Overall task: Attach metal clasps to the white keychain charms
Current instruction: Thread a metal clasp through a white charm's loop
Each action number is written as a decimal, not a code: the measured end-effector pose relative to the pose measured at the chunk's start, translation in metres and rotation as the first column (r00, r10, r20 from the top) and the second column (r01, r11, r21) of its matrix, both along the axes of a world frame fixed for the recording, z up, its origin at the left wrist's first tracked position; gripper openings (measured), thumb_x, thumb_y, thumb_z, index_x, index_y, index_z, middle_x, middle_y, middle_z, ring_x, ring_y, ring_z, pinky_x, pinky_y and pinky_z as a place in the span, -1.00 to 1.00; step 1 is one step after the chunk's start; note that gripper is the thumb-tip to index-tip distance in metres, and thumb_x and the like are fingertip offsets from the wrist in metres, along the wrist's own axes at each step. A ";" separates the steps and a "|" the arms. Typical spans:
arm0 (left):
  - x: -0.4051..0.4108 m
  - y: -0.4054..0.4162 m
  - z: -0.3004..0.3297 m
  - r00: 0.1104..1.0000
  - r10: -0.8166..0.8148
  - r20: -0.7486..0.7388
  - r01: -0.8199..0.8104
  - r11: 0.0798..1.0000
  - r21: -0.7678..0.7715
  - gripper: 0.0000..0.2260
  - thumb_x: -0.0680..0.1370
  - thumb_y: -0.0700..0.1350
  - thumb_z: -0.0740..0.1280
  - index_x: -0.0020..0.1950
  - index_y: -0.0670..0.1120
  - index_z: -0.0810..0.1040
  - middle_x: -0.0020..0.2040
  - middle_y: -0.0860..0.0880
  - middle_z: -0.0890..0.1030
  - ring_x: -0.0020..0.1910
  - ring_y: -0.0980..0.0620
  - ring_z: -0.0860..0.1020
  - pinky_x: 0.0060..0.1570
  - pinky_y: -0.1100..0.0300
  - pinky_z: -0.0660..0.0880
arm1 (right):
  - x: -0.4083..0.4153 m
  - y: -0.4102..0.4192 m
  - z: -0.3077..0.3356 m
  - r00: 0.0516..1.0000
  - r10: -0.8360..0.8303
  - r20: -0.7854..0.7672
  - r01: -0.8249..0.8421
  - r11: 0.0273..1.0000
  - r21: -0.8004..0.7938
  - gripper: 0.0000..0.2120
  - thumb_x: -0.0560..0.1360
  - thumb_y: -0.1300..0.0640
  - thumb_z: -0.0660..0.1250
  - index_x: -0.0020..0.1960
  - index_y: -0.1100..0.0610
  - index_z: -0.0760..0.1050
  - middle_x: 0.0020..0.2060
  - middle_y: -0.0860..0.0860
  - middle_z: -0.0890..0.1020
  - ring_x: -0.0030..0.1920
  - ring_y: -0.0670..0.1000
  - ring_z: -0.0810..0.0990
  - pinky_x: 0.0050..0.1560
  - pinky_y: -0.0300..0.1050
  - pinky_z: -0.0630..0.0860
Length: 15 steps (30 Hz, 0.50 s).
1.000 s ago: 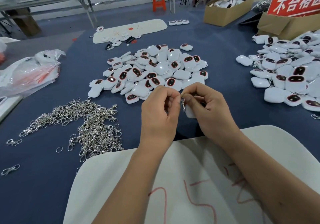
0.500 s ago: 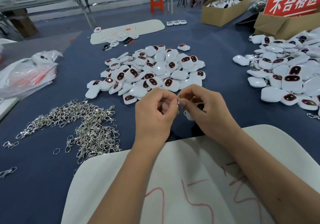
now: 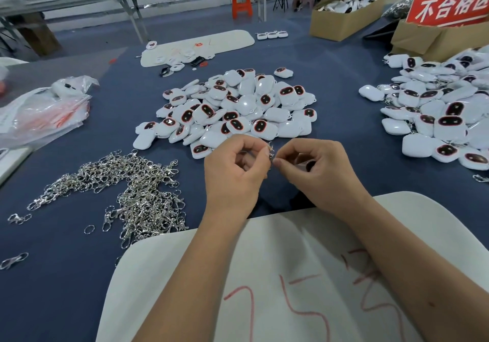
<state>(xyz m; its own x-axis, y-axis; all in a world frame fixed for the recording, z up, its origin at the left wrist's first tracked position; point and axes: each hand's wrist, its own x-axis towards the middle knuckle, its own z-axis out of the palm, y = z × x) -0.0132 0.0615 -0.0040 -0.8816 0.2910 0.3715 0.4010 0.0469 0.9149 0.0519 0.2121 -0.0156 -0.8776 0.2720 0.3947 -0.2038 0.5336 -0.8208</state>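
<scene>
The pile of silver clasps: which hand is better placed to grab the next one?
Probably the left hand. The clasp pile lies on its side of the blue table, closer than to the right hand. Both hands now pinch one small clasp between them.

The clasp (image 3: 270, 151) pinched between the hands is too small to make out, the charm is almost wholly hidden inside the right hand (image 3: 317, 172), and the frame's right edge cuts off the red sign (image 3: 449, 3) and the right-hand charm pile (image 3: 444, 114).
</scene>
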 end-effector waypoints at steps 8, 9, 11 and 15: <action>0.002 0.001 0.001 0.999 -0.052 0.009 0.052 0.998 -0.024 -0.90 0.53 -0.31 0.42 -0.16 -0.17 0.64 -0.51 0.12 0.48 -0.46 0.04 0.44 -0.42 0.27 0.39 | 0.002 0.003 0.006 0.990 0.139 0.012 -0.134 0.971 -0.197 -0.85 0.64 0.19 0.38 -0.05 0.10 0.70 -0.28 0.15 0.65 -0.32 0.08 0.56 -0.27 -0.09 0.52; 0.003 0.001 0.001 0.998 -0.059 0.005 0.059 0.998 -0.027 -0.91 0.53 -0.31 0.42 -0.16 -0.18 0.64 -0.51 0.13 0.48 -0.47 0.05 0.44 -0.43 0.30 0.37 | 0.002 0.003 0.006 0.989 0.149 0.020 -0.141 0.963 -0.229 -0.85 0.64 0.21 0.39 -0.06 0.12 0.70 -0.30 0.16 0.64 -0.35 0.01 0.52 -0.32 -0.17 0.47; 0.004 0.001 0.002 0.998 -0.067 0.000 0.067 0.997 -0.036 -0.91 0.52 -0.33 0.42 -0.15 -0.18 0.64 -0.51 0.13 0.49 -0.47 0.06 0.46 -0.42 0.35 0.36 | 0.002 0.003 0.005 0.989 0.144 0.040 -0.129 0.959 -0.251 -0.87 0.62 0.22 0.43 -0.10 0.13 0.70 -0.35 0.10 0.60 -0.41 -0.08 0.48 -0.37 -0.23 0.42; 0.003 0.003 0.001 0.999 -0.035 -0.011 0.034 0.999 -0.026 -0.89 0.51 -0.32 0.43 -0.17 -0.15 0.64 -0.50 0.14 0.50 -0.46 0.06 0.49 -0.42 0.35 0.37 | 0.001 0.000 0.004 0.996 0.079 0.033 -0.071 0.978 -0.197 -0.86 0.59 0.16 0.47 -0.15 0.06 0.69 -0.39 -0.06 0.61 -0.44 -0.05 0.50 -0.40 -0.18 0.42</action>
